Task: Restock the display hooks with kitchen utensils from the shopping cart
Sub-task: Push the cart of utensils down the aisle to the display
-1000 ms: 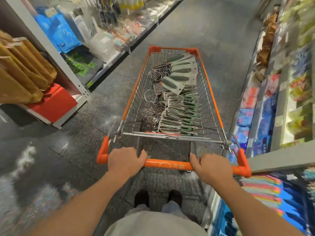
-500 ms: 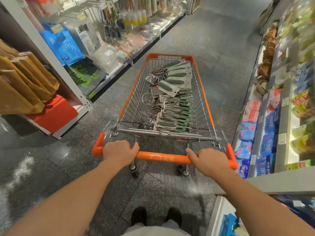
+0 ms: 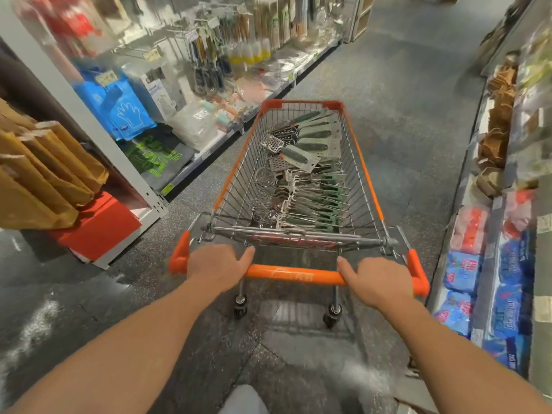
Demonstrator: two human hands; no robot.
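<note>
Gripping cart handle (image 3: 294,274), both hands.

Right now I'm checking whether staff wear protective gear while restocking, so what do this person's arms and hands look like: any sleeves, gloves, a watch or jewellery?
Both forearms are bare right up to the frame's edge, with no sleeve in view. The left hand and right hand wear no gloves, and no watch, bracelet or ring shows on either wrist or on the visible fingers. Motion blur could hide anything small.

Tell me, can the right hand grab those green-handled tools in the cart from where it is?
Probably yes. The right hand grips the orange handle, and the green-handled utensils lie uncovered in the open-topped cart. It would have to let go and reach over the rear bar.
</note>
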